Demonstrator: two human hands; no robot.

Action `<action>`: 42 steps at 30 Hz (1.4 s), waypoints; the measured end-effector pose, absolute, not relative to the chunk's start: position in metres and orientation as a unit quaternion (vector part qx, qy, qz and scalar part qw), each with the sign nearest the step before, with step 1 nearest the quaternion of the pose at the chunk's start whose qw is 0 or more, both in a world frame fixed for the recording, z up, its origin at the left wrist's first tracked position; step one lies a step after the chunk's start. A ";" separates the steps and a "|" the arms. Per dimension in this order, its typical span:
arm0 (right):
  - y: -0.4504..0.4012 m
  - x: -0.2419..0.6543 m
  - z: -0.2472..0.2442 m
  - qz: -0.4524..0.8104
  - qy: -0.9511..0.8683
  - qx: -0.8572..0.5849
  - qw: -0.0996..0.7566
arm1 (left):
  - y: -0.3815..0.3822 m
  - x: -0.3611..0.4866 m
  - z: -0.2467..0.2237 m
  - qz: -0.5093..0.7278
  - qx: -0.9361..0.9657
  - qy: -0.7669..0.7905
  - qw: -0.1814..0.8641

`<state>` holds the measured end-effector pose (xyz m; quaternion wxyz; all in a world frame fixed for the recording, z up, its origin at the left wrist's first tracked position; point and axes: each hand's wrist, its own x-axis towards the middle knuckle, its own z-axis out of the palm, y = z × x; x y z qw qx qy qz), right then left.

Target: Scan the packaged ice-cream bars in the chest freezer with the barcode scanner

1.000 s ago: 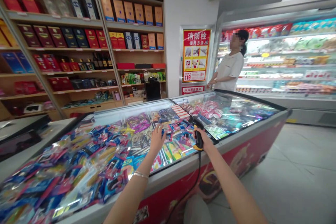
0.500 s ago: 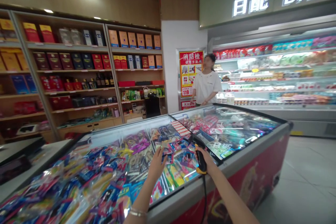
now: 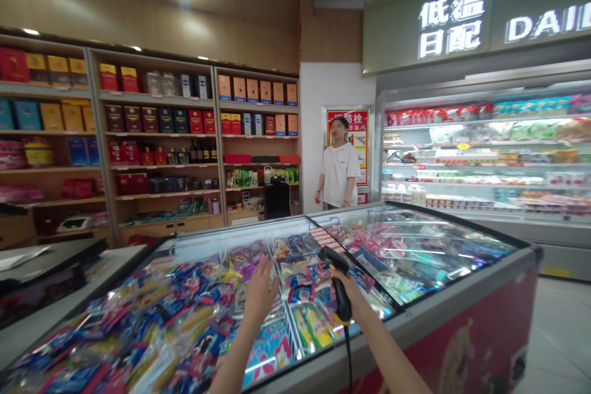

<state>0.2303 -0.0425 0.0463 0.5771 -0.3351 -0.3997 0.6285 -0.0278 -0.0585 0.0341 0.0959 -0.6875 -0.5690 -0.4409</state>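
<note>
A black barcode scanner (image 3: 341, 298) with yellow trim is held in my right hand (image 3: 351, 290), its head tipped up and to the left and its cable hanging down. My left hand (image 3: 261, 286) reaches forward over the freezer, fingers stretched out with nothing visible in them. Beneath both hands is a chest freezer (image 3: 455, 314) with a glass top. Blue and red wrapped packets (image 3: 300, 286) lie near the scanner, by yellow-green packs (image 3: 314, 326). To the left of my left hand spreads a big heap of blue-and-clear wrapped snacks (image 3: 170, 320).
Behind the freezer stands a person (image 3: 339, 169) in a white T-shirt. Shelves of boxed goods (image 3: 161, 120) line the left wall. A lit chilled display (image 3: 480, 163) fills the right. A grey counter (image 3: 87, 286) adjoins the freezer at left.
My view has tilted up and turned slightly left. In the picture, both hands sit a little further left, the scanner still in the right one. The person behind the freezer has shifted left, arms now lowered.
</note>
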 end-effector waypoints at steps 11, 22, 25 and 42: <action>-0.067 0.068 0.061 0.677 -0.473 -0.336 0.453 | -0.154 -0.195 0.054 -0.373 -0.577 -0.695 0.212; -0.065 -0.013 0.052 0.709 -0.557 -0.284 0.326 | -0.185 -0.237 0.051 -0.193 -0.490 -0.829 0.189; -0.062 -0.018 0.043 0.709 -0.577 -0.268 0.304 | -0.177 -0.232 0.052 -0.161 -0.478 -0.841 0.195; -0.073 -0.012 0.051 0.705 -0.569 -0.278 0.321 | -0.165 -0.215 0.049 -0.226 -0.469 -0.836 0.175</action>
